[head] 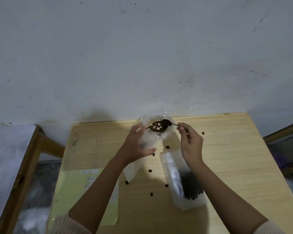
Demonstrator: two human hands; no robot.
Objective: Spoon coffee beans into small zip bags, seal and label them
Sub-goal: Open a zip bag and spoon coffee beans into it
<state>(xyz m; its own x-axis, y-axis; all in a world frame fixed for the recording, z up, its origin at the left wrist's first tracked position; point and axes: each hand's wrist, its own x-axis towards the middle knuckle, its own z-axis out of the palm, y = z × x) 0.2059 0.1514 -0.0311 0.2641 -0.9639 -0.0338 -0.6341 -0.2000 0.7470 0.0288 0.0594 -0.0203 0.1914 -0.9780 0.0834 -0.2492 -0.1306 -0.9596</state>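
- Table (235, 149): pale wood, set against the wall; the work area.
- Label sheet (71, 186): yellow-green, lying flat at the near left. No label appears to be on any bag yet.
- Filled bag (174, 176): lies flat right of centre, dark beans inside. Whether it is sealed cannot be told.
- Open bag (149, 142): raised above the far table edge, mouth open, filling under way.
- Left hand (135, 146): fingers curled round the open bag, gripping it.
- Right hand (191, 144): pinches the spoon handle.
- Spoon (166, 123): loaded, at the bag mouth.
- Loose beans (150, 170): scattered singly on the table; sealing and labelling remain.
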